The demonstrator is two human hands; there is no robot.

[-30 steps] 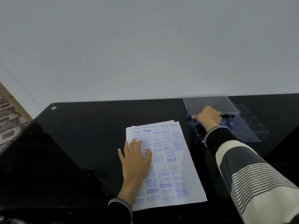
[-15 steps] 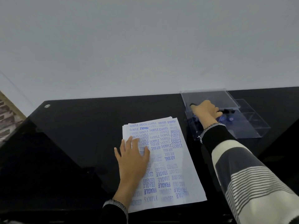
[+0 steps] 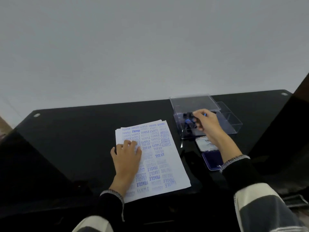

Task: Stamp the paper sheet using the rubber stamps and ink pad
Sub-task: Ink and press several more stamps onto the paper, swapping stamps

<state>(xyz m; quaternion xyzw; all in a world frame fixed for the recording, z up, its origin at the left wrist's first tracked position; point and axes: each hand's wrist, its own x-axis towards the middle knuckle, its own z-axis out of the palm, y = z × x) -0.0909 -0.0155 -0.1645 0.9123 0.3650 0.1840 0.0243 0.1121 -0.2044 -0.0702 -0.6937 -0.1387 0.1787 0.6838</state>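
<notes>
In the head view, the left hand lies flat with straight fingers on a stack of paper sheets in the lower centre of the frame, pinning it to the black worktop; the top sheet is already crowded with blue prints reading SAMPLE, FRAGILE and AIR MAIL. To the right of centre, the right hand hangs over a clear plastic box, its fingers curled around what looks like a small rubber stamp with a blue tip, though the grip is blurred and the stamp's shape is hard to confirm. More stamps, dark with blue parts, sit inside the box. Just below the box, the open ink pad shows its dark blue surface, with its white-labelled lid lying between pad and box; the right forearm crosses over both and hides part of each. The step in hand seems to be choosing a stamp from the box. The next move would call for carrying it down to the ink pad, pressing its face onto the blue surface, then finding a bare patch on the sheet, which is scarce. The box's transparent lid and a second clear tray behind it are faint against the dark worktop, and the stamp's lettering cannot be made out.
</notes>
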